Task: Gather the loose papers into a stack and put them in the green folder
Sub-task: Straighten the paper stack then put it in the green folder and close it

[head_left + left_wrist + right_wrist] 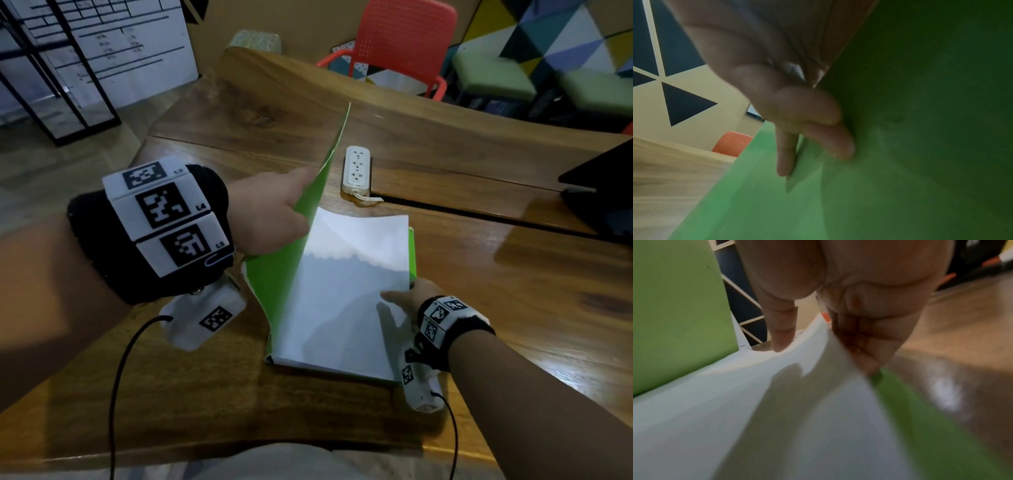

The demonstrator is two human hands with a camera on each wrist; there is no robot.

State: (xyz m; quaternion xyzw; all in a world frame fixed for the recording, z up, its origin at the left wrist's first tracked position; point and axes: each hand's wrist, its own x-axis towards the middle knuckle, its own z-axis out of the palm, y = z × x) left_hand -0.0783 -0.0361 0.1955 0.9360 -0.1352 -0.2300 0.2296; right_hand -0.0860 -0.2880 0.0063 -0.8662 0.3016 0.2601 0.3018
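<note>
The green folder [274,274] lies open on the wooden table, its front cover [323,164] lifted upright. My left hand [270,212] grips that cover, thumb on the near side, fingers [830,142] pressed on the outer green face [920,113]. A stack of white papers [339,291] lies inside the folder on its back cover [412,250]. My right hand [407,301] pinches the papers' right edge, thumb [779,331] on top and fingers [865,350] underneath. The sheets [777,418] curve upward at that edge, with the green back cover [931,426] below.
A white power strip [357,168] lies just beyond the folder beside a slot in the table [513,308]. A dark laptop [603,192] stands at the right edge. A red chair [400,44] and green seats [493,75] stand beyond the table.
</note>
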